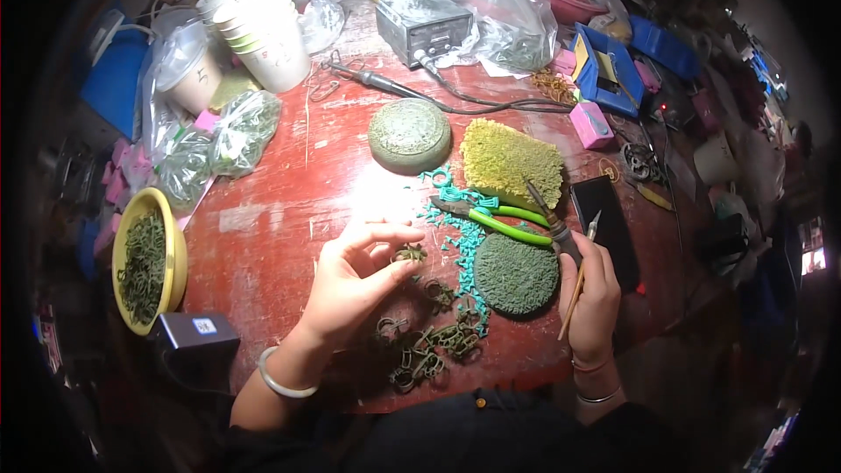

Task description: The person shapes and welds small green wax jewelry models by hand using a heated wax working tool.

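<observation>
My left hand (355, 280) pinches a small dark green ring-shaped piece (410, 253) between thumb and fingertips. My right hand (591, 298) is closed around a dark-handled pen-like tool (558, 226), its thin tip against the yellow, rough-textured block (499, 158). A craft knife (575, 298) with a slim wooden handle also sits between those fingers, blade pointing up and away. Several more dark green ring pieces (429, 355) lie loose below my left hand. Green-handled pliers (508, 226) rest among small teal bits (469, 271), beside a dark green round textured pad (517, 276).
A black phone (613, 250) lies right of my right hand. Beyond are a pale green disc (410, 136), another corded handpiece (377, 80) and a grey control box (420, 26). At left stand a yellow bowl (178, 271) of green pieces, a power bank (197, 330) and stacked cups (272, 61).
</observation>
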### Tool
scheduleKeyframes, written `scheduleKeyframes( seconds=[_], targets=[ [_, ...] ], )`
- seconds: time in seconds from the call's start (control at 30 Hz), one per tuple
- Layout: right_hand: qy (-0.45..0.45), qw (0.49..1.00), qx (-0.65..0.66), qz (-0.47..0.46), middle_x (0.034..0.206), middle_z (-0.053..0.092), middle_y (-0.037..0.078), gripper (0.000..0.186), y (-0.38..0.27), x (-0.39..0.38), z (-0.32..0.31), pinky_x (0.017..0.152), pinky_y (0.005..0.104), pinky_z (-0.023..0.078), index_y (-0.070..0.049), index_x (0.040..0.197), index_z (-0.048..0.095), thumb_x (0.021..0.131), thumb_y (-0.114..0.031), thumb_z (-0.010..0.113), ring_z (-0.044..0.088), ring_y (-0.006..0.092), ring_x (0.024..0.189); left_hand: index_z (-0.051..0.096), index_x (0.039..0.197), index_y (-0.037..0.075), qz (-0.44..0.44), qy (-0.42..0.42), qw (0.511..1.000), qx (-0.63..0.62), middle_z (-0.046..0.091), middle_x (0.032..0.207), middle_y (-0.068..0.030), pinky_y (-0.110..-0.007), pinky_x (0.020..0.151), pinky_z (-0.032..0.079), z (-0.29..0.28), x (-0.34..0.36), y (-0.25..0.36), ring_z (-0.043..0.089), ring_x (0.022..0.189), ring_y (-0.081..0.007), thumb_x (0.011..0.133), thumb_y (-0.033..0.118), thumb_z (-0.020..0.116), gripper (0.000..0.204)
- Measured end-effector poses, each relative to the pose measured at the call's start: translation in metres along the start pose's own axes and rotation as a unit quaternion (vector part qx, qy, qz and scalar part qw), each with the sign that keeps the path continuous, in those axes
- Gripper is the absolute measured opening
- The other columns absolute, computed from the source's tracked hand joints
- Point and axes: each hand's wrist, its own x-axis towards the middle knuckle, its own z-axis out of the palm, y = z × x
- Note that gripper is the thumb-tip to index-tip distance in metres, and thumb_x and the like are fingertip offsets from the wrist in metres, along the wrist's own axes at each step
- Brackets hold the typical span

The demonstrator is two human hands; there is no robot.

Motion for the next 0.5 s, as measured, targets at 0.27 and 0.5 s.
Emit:
scheduleKeyframes(
  seconds=[0.27,0.5],
  targets=[
    [-0.018,1.000,-0.015,0.005,0.104,0.066,0.019,0.029,0.003,0.001,0.001,0.077,0.0410,0.055,0.001,0.123,0.063,0.094,0.003,0.066,0.068,0.0381,0.091,0.069,0.116,-0.003,-0.065,0.057,0.992,-0.095,0.064,0.130,-0.0139,-0.038,0.106,0.049,-0.002,-0.003,-0.032,0.061,0.122,-0.0208,0.087,-0.014,0.070,0.031],
    [-0.039,0.998,0.055,-0.020,0.093,0.066,0.017,0.028,-0.008,-0.004,-0.004,0.070,0.0356,0.055,0.003,0.116,0.068,0.090,-0.003,0.076,0.068,0.0310,0.080,0.065,0.123,-0.003,-0.068,0.054,0.994,-0.063,0.069,0.123,-0.0144,-0.037,0.101,0.056,-0.005,-0.005,-0.032,0.066,0.115,-0.0217,0.090,-0.012,0.069,0.034]
  ],
)
